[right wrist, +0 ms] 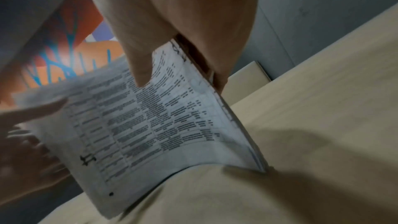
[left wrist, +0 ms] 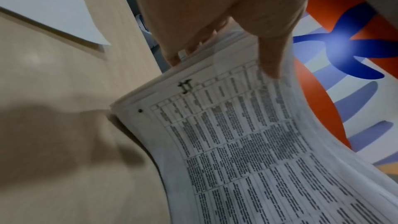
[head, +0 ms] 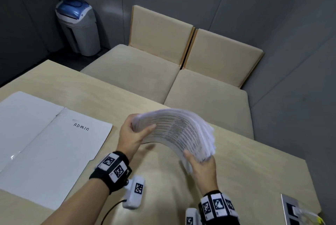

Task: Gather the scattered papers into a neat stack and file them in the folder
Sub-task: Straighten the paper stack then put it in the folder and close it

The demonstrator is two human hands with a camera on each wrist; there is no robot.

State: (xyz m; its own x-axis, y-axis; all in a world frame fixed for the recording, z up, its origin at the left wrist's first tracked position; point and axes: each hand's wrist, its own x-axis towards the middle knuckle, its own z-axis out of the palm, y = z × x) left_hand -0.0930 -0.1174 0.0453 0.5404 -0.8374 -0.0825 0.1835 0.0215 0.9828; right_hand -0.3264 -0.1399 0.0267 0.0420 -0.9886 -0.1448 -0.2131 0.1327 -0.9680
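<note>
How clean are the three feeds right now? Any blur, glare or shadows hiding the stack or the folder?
Head view: wide-angle bending at the edges; stack of papers smeared along its fanned right edge, folder sharp with a small glare spot near its left edge. Left wrist view: printed rows blurred, a soft hand shadow on the table. Right wrist view: heaviest blur, the left hand streaked, shadow under the stack.

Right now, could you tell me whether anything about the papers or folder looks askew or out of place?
The stack of papers is bowed into an arch between the left hand and right hand, its right edges fanned unevenly. The folder lies open and flat on the table.
</note>
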